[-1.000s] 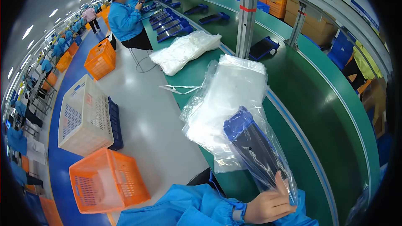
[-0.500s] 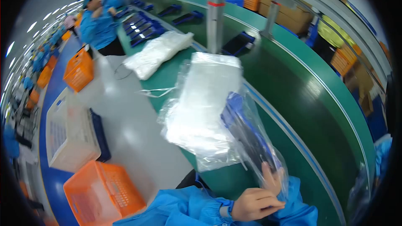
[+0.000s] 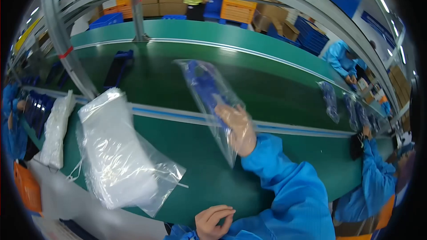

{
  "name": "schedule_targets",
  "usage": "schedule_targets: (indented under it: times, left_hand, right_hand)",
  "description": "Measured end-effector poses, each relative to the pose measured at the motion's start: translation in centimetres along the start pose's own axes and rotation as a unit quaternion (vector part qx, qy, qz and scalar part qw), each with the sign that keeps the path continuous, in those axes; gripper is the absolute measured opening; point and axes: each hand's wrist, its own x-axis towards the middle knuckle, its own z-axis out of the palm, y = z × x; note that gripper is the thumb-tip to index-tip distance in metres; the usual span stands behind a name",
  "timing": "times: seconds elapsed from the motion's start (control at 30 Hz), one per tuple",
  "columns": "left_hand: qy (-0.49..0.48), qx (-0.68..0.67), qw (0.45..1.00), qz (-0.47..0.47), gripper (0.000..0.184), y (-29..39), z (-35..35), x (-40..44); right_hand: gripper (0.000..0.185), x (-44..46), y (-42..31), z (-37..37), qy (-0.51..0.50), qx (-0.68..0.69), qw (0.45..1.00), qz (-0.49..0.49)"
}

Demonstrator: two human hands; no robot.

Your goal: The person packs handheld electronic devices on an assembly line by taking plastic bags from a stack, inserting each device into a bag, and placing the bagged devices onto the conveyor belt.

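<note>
My right hand [image 3: 238, 126] reaches out over the dark green conveyor belt [image 3: 275, 91], its fingers on a blue plastic part in a clear bag [image 3: 207, 89]. The bagged part is tilted, and the bag's loose end hangs towards me. My left hand [image 3: 215, 222] is low at the bench's near edge, fingers curled, with nothing visible in it. To its left, a stack of clear plastic bags [image 3: 118, 151] lies on the green bench [image 3: 195, 173].
A bare blue part with a dark panel [image 3: 118, 69] rests on the belt at left. Several bagged parts [image 3: 329, 102] lie at right, beside a co-worker's hand [image 3: 366, 132]. Metal posts [image 3: 66, 49] stand along the bench. Another white bundle [image 3: 58, 129] lies further left.
My view has turned right. My right hand has carried the bagged part from near my body out over the belt. My left hand has come away from the bag.
</note>
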Motion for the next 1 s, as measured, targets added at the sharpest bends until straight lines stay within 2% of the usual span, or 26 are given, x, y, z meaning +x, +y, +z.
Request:
schedule_targets:
  times: [0.17, 0.23, 0.3, 0.33, 0.37, 0.43, 0.5, 0.57, 0.63, 0.67, 0.73, 0.83, 0.93, 1.0]
  left_hand:
    - [-0.053, 0.037, 0.994, -0.09, 0.017, -0.9, 0.3, -0.6]
    - [-0.062, 0.06, 0.993, -0.082, 0.015, -0.9, 0.3, -0.7]
    - [-0.051, 0.082, 0.993, -0.062, 0.015, -1.0, 0.4, -0.7]
    - [-0.045, 0.091, 0.993, -0.062, 0.016, -1.0, 0.5, -0.8]
    - [-0.038, 0.099, 0.992, -0.061, 0.017, -1.1, 0.7, -1.0]
    - [-0.045, 0.1, 0.991, -0.081, 0.017, -1.4, 0.9, -1.4]
    - [-0.031, 0.106, 0.992, -0.063, 0.016, -1.7, 1.2, -1.4]
    - [-0.035, 0.106, 0.992, -0.064, 0.012, -2.2, 1.5, -1.8]
    - [-0.041, 0.096, 0.991, -0.086, 0.011, -2.3, 1.6, -1.8]
    - [-0.046, 0.09, 0.99, -0.098, 0.01, -2.1, 1.6, -1.9]
    - [-0.041, 0.092, 0.989, -0.104, 0.01, -1.8, 1.4, -1.7]
    - [-0.029, 0.079, 0.992, -0.097, 0.01, -1.7, 1.3, -1.7]
    - [-0.019, 0.072, 0.993, -0.089, 0.01, -1.6, 1.2, -1.8]
    - [-0.013, 0.075, 0.994, -0.079, 0.009, -1.6, 1.2, -1.9]
  right_hand:
    - [0.054, -1.3, 11.8, -2.0, 0.038, -0.17, 0.983, 0.066]
    - [0.049, -3.0, 18.0, -2.5, 0.062, -0.262, 0.959, 0.088]
    - [0.052, -4.1, 21.5, -4.5, 0.018, -0.304, 0.94, 0.151]
    - [0.052, -4.8, 24.0, -4.8, 0.037, -0.303, 0.936, 0.177]
    - [0.056, -5.4, 25.4, -5.6, -0.012, -0.363, 0.906, 0.218]
    - [0.06, -6.8, 28.1, -6.5, -0.03, -0.351, 0.894, 0.276]
    - [0.065, -7.8, 30.0, -7.1, -0.064, -0.347, 0.887, 0.297]
    - [0.07, -8.8, 32.6, -7.6, -0.128, -0.34, 0.874, 0.323]
    - [0.073, -7.7, 31.6, -8.4, -0.179, -0.316, 0.835, 0.414]
    - [0.075, -7.8, 32.9, -9.1, -0.217, -0.281, 0.84, 0.411]
    - [0.078, -8.2, 34.3, -9.4, -0.267, -0.367, 0.826, 0.335]
    - [0.066, -7.6, 31.6, -11.1, -0.275, -0.289, 0.844, 0.36]
    - [0.045, -7.9, 31.1, -11.3, -0.395, -0.354, 0.726, 0.438]
    - [0.035, -5.2, 24.3, -12.5, -0.35, -0.339, 0.774, 0.404]
